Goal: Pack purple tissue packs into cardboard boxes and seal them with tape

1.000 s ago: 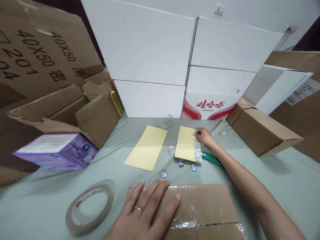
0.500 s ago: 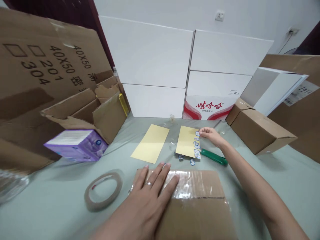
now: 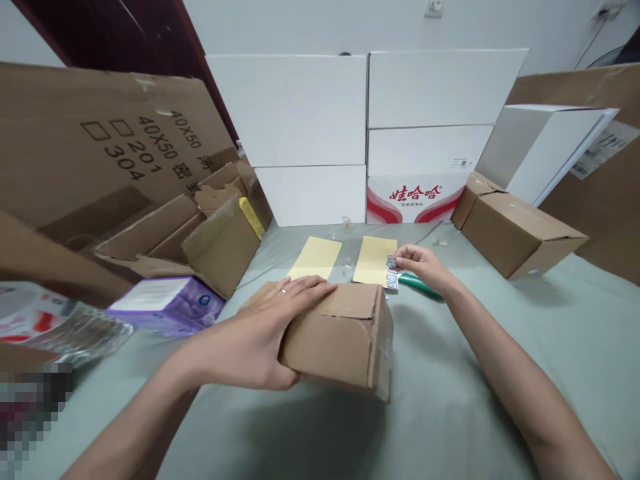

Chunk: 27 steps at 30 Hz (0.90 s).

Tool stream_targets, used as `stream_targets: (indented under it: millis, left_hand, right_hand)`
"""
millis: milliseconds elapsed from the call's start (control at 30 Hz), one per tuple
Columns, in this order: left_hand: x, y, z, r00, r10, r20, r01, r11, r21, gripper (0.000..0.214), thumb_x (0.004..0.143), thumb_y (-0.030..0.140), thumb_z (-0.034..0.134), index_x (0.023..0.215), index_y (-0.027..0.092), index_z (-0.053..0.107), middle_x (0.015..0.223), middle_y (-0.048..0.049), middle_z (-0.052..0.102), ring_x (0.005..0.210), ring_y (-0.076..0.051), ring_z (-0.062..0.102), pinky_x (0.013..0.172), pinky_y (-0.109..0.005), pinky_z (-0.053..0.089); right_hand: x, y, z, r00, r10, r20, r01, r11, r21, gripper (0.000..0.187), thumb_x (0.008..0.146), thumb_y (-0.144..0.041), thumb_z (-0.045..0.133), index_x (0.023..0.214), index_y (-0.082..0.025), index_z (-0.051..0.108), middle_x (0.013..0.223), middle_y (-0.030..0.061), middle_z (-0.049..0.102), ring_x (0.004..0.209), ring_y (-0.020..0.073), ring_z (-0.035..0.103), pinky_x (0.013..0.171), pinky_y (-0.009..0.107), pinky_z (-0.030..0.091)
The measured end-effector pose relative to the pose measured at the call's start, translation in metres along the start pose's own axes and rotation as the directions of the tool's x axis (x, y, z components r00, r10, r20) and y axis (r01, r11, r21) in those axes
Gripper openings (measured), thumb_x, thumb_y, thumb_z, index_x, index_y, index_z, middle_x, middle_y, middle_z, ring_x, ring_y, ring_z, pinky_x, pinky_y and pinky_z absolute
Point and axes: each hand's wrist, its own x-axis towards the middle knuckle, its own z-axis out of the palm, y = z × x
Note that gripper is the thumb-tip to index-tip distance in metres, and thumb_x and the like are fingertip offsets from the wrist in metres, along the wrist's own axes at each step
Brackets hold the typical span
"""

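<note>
My left hand (image 3: 270, 327) grips a taped brown cardboard box (image 3: 335, 340) from its left side, thumb low on the front and fingers across the top. The box is tilted, with a shadow on the cloth beneath it. My right hand (image 3: 420, 261) is closed in a pinch at the right edge of a yellow card (image 3: 375, 257). Small blue-edged stickers (image 3: 392, 280) line that edge. What the fingertips hold, if anything, is hidden. Below this hand lies a green-handled cutter (image 3: 419, 285). A second yellow card (image 3: 317, 257) lies to the left, partly hidden behind my left hand.
White boxes (image 3: 310, 110) stand along the back, one with red printing. At left are an open carton (image 3: 220, 247), a purple tissue pack (image 3: 175, 307) and clear plastic wrapping (image 3: 95, 330). A closed brown box (image 3: 515, 233) sits on the green cloth (image 3: 490, 347) at right.
My left hand has gone from lying flat on the box to gripping it, and the box has been raised and tilted. The tape roll is out of sight. My right hand stays at the card's edge.
</note>
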Motion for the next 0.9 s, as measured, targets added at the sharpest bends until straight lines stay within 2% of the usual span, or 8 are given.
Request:
stream_targets:
  millis: [167,300,400,533,733,900]
  left_hand:
    - [0.003,0.006,0.003,0.998,-0.059,-0.014,0.059,0.998,0.002,0.096,0.067,0.024,0.064,0.154,0.026,0.022,0.16,-0.0122,0.033,0.148,-0.037,0.029,0.119,-0.055,0.03]
    - [0.006,0.007,0.003,0.998,-0.07,0.005,0.07,0.997,-0.016,0.097,0.065,0.024,0.065,0.153,0.025,0.023,0.158,-0.0133,0.033,0.148,-0.037,0.029,0.119,-0.056,0.028]
    - [0.008,0.006,0.002,0.997,-0.068,0.028,0.069,0.997,-0.045,0.098,0.064,0.027,0.068,0.152,0.024,0.025,0.157,-0.0145,0.034,0.147,-0.039,0.029,0.119,-0.056,0.029]
    - [0.011,0.005,0.003,0.999,-0.039,0.003,0.039,0.996,-0.074,0.094,0.064,0.03,0.068,0.15,0.024,0.03,0.152,-0.0138,0.039,0.142,-0.038,0.034,0.115,-0.054,0.034]
    - [0.011,0.003,0.009,0.999,0.0,-0.048,-0.003,0.997,-0.078,0.094,0.063,0.034,0.07,0.149,0.024,0.033,0.144,-0.0135,0.044,0.133,-0.038,0.043,0.111,-0.052,0.037]
    - [0.011,0.003,0.009,0.998,0.022,-0.064,-0.027,0.996,-0.081,0.094,0.063,0.034,0.071,0.148,0.019,0.035,0.142,-0.0147,0.046,0.132,-0.037,0.044,0.112,-0.05,0.036]
  right_hand:
    - [-0.021,-0.003,0.006,0.996,-0.051,0.073,0.047,0.997,0.06,0.038,0.077,-0.057,0.075,0.081,-0.021,0.061,0.079,0.0014,0.066,0.074,0.0155,0.062,0.075,0.033,0.051]
    - [-0.059,-0.008,0.011,0.959,-0.097,0.267,0.086,0.995,0.052,0.043,0.078,-0.06,0.073,0.072,-0.02,0.059,0.092,0.0078,0.067,0.084,0.0204,0.065,0.078,0.038,0.054]
    - [-0.087,-0.009,0.019,0.921,-0.103,0.376,0.116,0.993,-0.013,0.032,0.083,-0.048,0.073,0.074,-0.019,0.064,0.11,0.0123,0.064,0.102,0.0236,0.062,0.085,0.038,0.052]
    - [-0.107,-0.004,0.031,0.917,-0.145,0.372,0.207,0.969,-0.134,0.021,0.092,-0.038,0.064,0.081,-0.021,0.063,0.121,0.0106,0.058,0.115,0.0228,0.056,0.095,0.037,0.045]
    - [-0.109,0.001,0.038,0.906,-0.18,0.384,0.286,0.928,-0.24,0.014,0.093,-0.033,0.062,0.084,-0.023,0.064,0.112,0.0071,0.058,0.106,0.0196,0.058,0.092,0.033,0.046]
    - [-0.106,0.002,0.043,0.909,-0.256,0.329,0.338,0.914,-0.225,0.01,0.092,-0.029,0.065,0.084,-0.023,0.068,0.103,0.0056,0.061,0.098,0.0172,0.061,0.088,0.028,0.048]
